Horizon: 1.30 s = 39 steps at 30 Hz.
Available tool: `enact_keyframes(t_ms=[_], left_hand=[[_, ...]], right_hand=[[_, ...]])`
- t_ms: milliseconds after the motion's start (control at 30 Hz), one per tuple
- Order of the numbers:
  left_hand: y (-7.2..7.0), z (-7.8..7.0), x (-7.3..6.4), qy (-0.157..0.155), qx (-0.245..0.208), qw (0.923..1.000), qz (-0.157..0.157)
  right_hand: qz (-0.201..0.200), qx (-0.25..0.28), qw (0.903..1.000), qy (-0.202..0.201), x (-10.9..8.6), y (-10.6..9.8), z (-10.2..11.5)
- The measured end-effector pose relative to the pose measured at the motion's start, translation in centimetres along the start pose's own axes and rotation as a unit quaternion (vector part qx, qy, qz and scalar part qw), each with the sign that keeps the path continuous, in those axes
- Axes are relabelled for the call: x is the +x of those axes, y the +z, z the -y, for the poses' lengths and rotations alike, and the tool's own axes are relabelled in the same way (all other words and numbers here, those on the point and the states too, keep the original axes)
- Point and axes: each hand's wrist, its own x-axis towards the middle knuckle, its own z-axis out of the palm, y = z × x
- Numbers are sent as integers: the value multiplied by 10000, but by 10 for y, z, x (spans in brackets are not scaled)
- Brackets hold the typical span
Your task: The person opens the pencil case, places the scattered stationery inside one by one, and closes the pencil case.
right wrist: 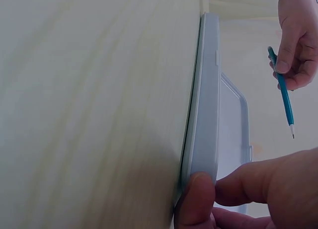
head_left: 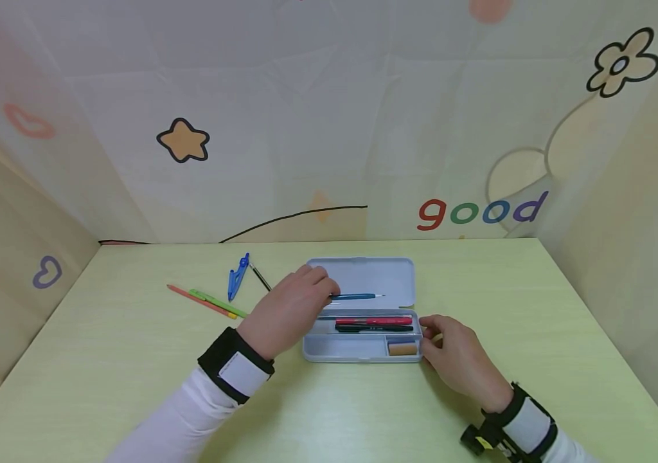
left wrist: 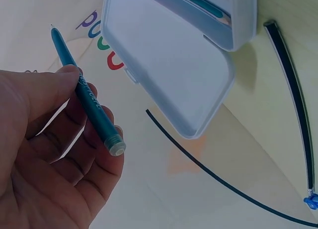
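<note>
My left hand (head_left: 291,308) pinches a slim blue pen (head_left: 359,296) between thumb and fingers, over the raised lid of a pale blue pencil case (head_left: 343,348). Its pointed tip faces right in the head view; the left wrist view shows the pen's (left wrist: 97,112) clear end cap. At the case's right end, my right hand (head_left: 459,357) grips the corner with thumb and fingers. Inside the open case lie a red pen (head_left: 372,320), a black pen (head_left: 372,328) and a tan eraser-like block (head_left: 402,349). A teal pencil (left wrist: 208,6) also shows inside, in the left wrist view.
Left of the case lie a blue drawing compass (head_left: 238,276), a dark pen (head_left: 260,276) partly behind my left hand, a green pen (head_left: 213,301) and an orange-red pencil (head_left: 197,299). A printed curtain (head_left: 329,128) hangs behind the table (head_left: 103,386).
</note>
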Motion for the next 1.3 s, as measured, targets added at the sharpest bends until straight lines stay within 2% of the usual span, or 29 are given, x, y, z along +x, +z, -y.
enact_keyframes(t_ms=[400, 600, 900, 1300], left_hand=[[10, -9, 10, 48, -63, 10000, 53], [18, -13, 14, 198, 20, 9998, -15], [28, -18, 18, 160, -31, 9996, 211], [43, -21, 23, 275, -54, 9991, 309]], right_hand=[[9, 9, 10000, 54, 0, 0, 0], [13, 11, 10000, 41, 0, 0, -1], [17, 1, 10000, 12, 0, 0, -1], [17, 14, 10000, -24, 0, -1, -1]])
